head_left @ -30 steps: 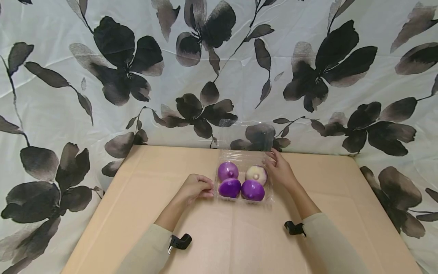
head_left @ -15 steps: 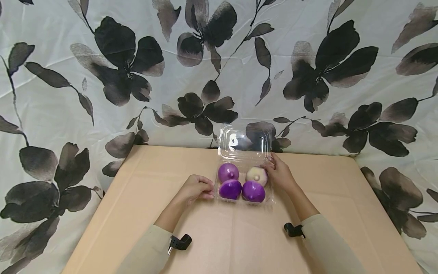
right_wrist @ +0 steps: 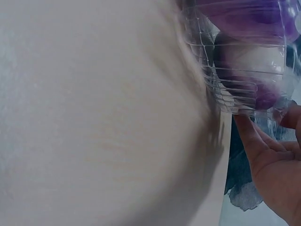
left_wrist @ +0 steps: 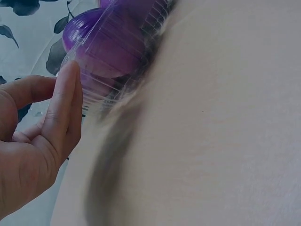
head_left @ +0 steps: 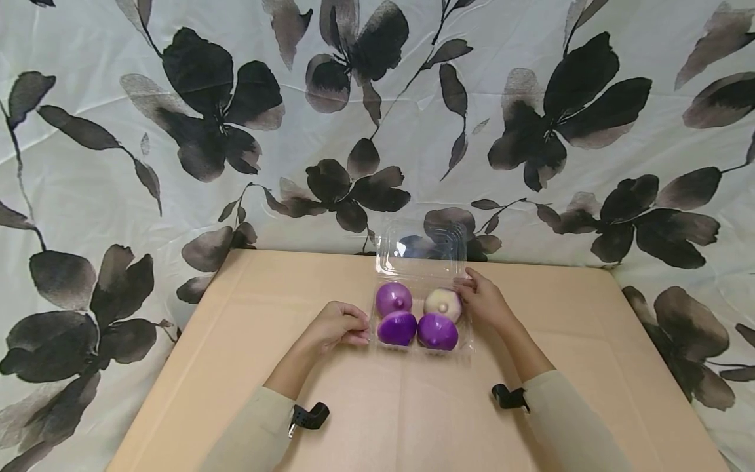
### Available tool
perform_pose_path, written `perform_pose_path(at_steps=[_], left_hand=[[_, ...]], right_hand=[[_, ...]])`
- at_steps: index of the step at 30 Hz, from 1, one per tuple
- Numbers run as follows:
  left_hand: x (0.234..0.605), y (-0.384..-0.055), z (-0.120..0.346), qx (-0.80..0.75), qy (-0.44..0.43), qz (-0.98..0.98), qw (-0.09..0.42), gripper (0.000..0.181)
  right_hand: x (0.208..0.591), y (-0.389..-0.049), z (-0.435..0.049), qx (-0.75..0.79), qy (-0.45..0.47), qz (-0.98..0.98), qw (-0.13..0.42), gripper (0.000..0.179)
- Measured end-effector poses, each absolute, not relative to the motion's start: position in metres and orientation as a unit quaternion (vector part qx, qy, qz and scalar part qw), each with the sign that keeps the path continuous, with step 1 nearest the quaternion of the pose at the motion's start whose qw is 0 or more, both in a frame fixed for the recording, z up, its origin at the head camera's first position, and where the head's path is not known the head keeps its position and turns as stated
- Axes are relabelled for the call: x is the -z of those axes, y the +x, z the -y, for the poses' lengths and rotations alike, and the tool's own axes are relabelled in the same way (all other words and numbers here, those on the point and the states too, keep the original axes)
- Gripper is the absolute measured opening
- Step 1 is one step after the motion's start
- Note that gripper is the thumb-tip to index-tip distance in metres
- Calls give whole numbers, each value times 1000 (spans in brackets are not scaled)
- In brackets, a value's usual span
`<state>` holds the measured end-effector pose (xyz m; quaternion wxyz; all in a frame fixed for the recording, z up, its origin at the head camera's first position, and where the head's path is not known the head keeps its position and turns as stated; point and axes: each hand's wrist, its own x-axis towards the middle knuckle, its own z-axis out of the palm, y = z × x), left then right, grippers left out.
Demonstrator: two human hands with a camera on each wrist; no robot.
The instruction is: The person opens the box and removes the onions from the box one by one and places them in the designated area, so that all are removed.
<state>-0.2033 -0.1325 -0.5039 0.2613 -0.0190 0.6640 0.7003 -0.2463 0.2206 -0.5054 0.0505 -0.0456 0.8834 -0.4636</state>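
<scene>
clear box (head_left: 418, 293) of onions (head_left: 397, 328), fingers (left_wrist: 59, 107) pinching sides

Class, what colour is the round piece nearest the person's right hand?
That round piece is mostly cream, with purple at its edge; the head view shows it best.

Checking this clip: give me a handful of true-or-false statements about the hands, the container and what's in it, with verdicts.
1. The clear container holds four round objects. True.
2. The lid is closed over them. False: it stands open at the far side.
3. The left hand pinches the container's left edge. True.
4. The right hand is well away from the container. False: it holds the right side.
5. The mostly cream object sits near-left. False: in the head view it sits far-right.
</scene>
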Motion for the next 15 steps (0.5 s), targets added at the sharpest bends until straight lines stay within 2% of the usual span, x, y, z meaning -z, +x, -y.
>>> perform_pose_path(at_steps=[6,15], left_hand=[[504,-203,134,-702,-17,-661,266,23],[502,-202,133,-703,-19,-659,267,16]], right_hand=[[506,-244,-227,471,-48,-879,52,68],[494,-237,-241,461,-66,-885,24,61]])
